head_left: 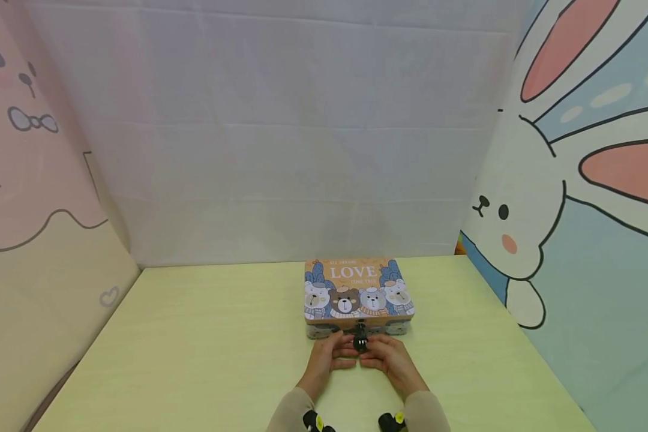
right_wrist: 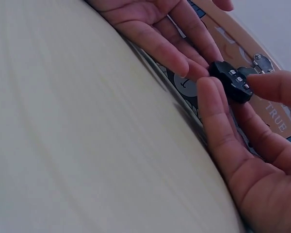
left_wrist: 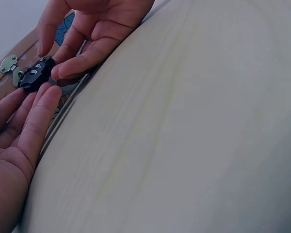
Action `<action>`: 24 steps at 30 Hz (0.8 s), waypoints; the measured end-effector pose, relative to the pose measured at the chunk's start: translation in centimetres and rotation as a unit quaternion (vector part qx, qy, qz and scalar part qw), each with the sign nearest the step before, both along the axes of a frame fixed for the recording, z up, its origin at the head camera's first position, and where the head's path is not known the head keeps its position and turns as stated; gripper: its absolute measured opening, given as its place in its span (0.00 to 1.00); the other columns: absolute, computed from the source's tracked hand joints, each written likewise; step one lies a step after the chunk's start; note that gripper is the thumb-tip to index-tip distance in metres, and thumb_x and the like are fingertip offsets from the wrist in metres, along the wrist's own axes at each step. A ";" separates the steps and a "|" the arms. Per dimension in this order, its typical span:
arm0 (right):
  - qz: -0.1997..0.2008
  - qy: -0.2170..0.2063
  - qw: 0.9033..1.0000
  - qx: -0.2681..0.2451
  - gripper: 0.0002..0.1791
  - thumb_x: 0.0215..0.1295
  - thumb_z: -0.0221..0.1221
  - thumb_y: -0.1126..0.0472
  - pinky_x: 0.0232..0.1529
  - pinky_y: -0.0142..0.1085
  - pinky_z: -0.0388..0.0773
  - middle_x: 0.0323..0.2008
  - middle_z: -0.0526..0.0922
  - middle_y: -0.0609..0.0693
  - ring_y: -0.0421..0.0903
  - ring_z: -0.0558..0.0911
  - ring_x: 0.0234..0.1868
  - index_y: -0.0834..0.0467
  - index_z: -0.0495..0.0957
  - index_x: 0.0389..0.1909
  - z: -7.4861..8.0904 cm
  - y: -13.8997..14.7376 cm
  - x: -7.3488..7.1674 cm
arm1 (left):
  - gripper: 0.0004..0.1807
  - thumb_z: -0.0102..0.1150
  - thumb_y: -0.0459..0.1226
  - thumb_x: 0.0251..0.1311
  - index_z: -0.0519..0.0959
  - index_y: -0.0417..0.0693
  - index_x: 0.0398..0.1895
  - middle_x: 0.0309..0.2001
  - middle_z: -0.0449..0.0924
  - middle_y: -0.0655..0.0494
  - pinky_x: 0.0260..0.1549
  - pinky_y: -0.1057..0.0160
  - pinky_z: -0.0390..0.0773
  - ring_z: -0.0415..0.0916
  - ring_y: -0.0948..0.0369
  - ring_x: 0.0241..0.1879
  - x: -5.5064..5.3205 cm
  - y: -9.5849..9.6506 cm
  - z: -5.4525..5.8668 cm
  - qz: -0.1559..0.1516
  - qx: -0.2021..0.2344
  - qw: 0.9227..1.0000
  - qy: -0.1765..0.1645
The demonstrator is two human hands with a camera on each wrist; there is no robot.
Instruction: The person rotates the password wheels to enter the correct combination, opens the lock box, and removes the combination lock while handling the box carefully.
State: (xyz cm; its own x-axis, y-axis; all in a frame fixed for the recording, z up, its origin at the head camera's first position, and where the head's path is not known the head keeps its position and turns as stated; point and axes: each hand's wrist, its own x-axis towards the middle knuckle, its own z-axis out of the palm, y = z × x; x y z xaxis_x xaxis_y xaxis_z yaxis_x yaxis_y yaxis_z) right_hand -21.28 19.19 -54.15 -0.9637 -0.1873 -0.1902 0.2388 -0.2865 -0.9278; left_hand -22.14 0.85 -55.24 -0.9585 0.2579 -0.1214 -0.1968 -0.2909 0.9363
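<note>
A black combination padlock [head_left: 360, 339] with a row of small dials hangs at the front clasp of a tin box [head_left: 356, 294]. Printed bears and the word LOVE decorate its orange lid, which is closed. My left hand [head_left: 326, 360] holds the padlock from the left, its fingertips at one end of the lock [left_wrist: 36, 75]. From the other side my right hand [head_left: 391, 358] pinches it, the thumb by the dials [right_wrist: 239, 79] and the fingers behind. In the left wrist view, a silver metal clasp [left_wrist: 10, 65] shows beside the lock. The hands partly cover the box front.
The box stands toward the back of a pale yellow table [head_left: 210, 336]. Behind rises a white cloth backdrop [head_left: 297, 132]. A panel with a cartoon rabbit [head_left: 524, 228] borders the right, and a pink and cream panel [head_left: 38, 180] the left.
</note>
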 end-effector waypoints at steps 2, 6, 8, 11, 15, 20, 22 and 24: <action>0.003 0.002 1.000 0.000 0.07 0.70 0.52 0.72 0.41 0.37 0.85 0.37 0.81 0.53 0.44 0.84 0.32 0.70 0.76 0.45 -0.1 0.0 -0.1 | 0.29 0.46 0.46 0.74 0.76 0.23 0.55 0.45 0.84 0.39 0.38 0.57 0.86 0.85 0.56 0.38 0.0 0.0 0.0 0.001 0.000 1.000 0.001; 0.000 0.001 1.000 0.006 0.07 0.70 0.52 0.72 0.40 0.36 0.85 0.36 0.82 0.53 0.43 0.84 0.31 0.71 0.77 0.44 -0.2 0.0 -0.2 | 0.29 0.46 0.46 0.73 0.76 0.22 0.55 0.45 0.84 0.38 0.38 0.57 0.86 0.85 0.56 0.38 0.0 0.0 0.0 0.001 0.000 1.000 0.001; -0.003 0.002 1.000 0.011 0.08 0.70 0.52 0.72 0.40 0.36 0.85 0.35 0.83 0.53 0.43 0.84 0.31 0.73 0.76 0.45 -0.2 -0.1 -0.3 | 0.29 0.46 0.45 0.73 0.76 0.22 0.55 0.45 0.84 0.39 0.39 0.57 0.86 0.85 0.56 0.38 0.0 0.0 0.0 0.001 0.000 1.000 0.001; -0.007 0.006 1.000 0.022 0.10 0.70 0.52 0.72 0.39 0.35 0.85 0.35 0.83 0.54 0.43 0.84 0.31 0.76 0.75 0.46 -0.3 -0.2 -0.3 | 0.28 0.45 0.45 0.74 0.76 0.22 0.55 0.45 0.84 0.38 0.39 0.57 0.86 0.85 0.56 0.38 0.0 0.0 0.0 0.001 -0.002 1.000 0.002; -0.011 0.009 0.999 0.032 0.12 0.70 0.53 0.72 0.38 0.35 0.86 0.35 0.83 0.55 0.43 0.84 0.31 0.78 0.73 0.48 -0.4 -0.3 -0.3 | 0.28 0.45 0.44 0.74 0.76 0.22 0.54 0.44 0.84 0.38 0.39 0.57 0.86 0.85 0.55 0.38 0.0 0.0 0.1 0.002 -0.003 1.000 0.002; -0.015 0.009 0.999 0.036 0.12 0.70 0.53 0.71 0.38 0.35 0.86 0.34 0.82 0.54 0.43 0.84 0.30 0.78 0.73 0.47 -0.4 -0.3 -0.3 | 0.28 0.45 0.44 0.73 0.76 0.22 0.54 0.44 0.84 0.38 0.39 0.57 0.86 0.85 0.56 0.38 0.0 0.0 0.0 0.002 -0.002 1.000 0.003; -0.016 0.009 0.999 0.037 0.11 0.71 0.53 0.71 0.38 0.35 0.86 0.34 0.82 0.54 0.43 0.84 0.30 0.77 0.74 0.46 -0.4 -0.3 -0.2 | 0.28 0.45 0.43 0.73 0.76 0.21 0.54 0.45 0.84 0.37 0.39 0.57 0.86 0.85 0.56 0.38 0.0 0.0 0.0 0.002 -0.002 1.000 0.009; -0.016 0.008 0.999 0.037 0.10 0.71 0.53 0.70 0.37 0.35 0.86 0.33 0.83 0.54 0.43 0.84 0.30 0.76 0.75 0.45 -0.4 -0.3 -0.2 | 0.28 0.46 0.43 0.73 0.76 0.21 0.54 0.46 0.84 0.36 0.38 0.58 0.86 0.85 0.56 0.38 0.0 0.0 0.0 0.003 -0.001 1.000 0.010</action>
